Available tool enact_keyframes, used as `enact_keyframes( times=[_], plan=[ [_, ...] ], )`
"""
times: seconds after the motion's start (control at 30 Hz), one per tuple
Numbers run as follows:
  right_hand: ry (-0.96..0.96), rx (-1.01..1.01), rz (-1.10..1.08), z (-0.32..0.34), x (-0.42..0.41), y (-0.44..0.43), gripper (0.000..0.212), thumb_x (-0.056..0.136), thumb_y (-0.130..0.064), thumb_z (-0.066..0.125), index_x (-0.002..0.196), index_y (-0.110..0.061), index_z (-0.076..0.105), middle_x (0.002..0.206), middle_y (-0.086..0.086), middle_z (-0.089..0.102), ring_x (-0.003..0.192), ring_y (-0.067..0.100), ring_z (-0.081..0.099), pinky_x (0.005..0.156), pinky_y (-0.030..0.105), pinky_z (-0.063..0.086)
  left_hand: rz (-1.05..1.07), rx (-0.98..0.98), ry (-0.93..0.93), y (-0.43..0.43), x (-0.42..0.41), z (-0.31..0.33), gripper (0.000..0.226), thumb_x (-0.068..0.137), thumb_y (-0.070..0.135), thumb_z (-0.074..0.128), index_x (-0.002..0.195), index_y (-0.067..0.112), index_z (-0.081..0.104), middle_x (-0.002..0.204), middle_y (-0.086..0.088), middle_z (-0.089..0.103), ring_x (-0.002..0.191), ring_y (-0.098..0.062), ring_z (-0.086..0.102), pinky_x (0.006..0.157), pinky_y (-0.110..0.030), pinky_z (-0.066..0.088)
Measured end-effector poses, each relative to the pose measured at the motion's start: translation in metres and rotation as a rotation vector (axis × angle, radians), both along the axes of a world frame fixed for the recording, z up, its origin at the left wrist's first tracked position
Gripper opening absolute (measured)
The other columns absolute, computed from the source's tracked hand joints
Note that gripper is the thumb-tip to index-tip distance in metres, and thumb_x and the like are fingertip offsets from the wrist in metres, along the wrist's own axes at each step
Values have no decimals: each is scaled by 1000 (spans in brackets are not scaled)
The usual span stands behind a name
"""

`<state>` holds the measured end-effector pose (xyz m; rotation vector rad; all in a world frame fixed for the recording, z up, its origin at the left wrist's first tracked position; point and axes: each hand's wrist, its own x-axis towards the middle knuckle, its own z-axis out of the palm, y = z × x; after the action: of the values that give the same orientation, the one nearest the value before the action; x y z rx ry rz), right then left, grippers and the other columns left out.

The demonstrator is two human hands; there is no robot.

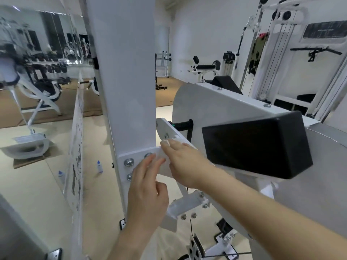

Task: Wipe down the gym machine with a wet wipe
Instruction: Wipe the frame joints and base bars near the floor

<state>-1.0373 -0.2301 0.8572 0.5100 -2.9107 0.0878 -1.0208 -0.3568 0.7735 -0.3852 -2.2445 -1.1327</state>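
Note:
The white gym machine has a tall upright column [124,72], a bolted bracket plate [124,156] at its foot and a black pad [257,145] to the right. My right hand [185,163] reaches in from the right and holds a white wet wipe [161,154] against the bracket arm where it joins the column. The wipe shows beneath and past its fingers. My left hand [146,186] is just below and to the left. Its straight fingers touch the plate at the wipe's lower edge, and its thumb is bent.
A wall mirror [43,72] fills the left side. Two small bottles with blue caps [99,167] stand on the beige floor beside the column. A cable machine [281,53] and a bench [206,69] stand at the back right. A black cable [191,226] hangs below the bracket.

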Motion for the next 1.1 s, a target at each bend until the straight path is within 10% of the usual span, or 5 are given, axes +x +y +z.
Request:
enact_keyframes(
  times=[0.2,0.33,0.67,0.9,1.1],
  plan=[
    [435,-355,23,-45,-4,-10,49,76,8,67,121,-11,66,121,5,69,110,22,63,89,40,55,30,23,23,-27,-2,0,54,75,3,42,121,23,63,128,6,54,120,-15,50,100,-30,44],
    [619,-635,-51,-54,6,-27,34,77,1,59,105,-18,63,80,-3,71,76,15,59,69,27,43,38,89,6,-40,2,-4,56,77,3,42,122,31,60,129,17,50,119,-14,54,98,-41,49],
    [696,-838,-60,-127,-17,-92,17,82,-7,59,89,-7,74,94,3,67,84,18,62,66,27,52,93,98,-38,-68,20,-3,45,74,2,45,103,26,70,121,15,55,117,-8,53,92,-25,46],
    [506,-1436,-255,-96,-15,-112,20,81,-2,65,89,-17,74,86,-13,65,80,4,62,75,17,48,84,147,-188,-78,29,-8,44,72,5,42,90,34,70,113,26,55,109,3,54,82,-5,40],
    [466,-1288,-157,-111,-8,-120,12,81,-6,65,87,-12,74,89,-6,69,81,11,65,75,29,51,45,364,-291,-76,20,0,38,83,2,49,89,33,69,98,16,66,96,-1,61,76,-10,46]
  ],
)
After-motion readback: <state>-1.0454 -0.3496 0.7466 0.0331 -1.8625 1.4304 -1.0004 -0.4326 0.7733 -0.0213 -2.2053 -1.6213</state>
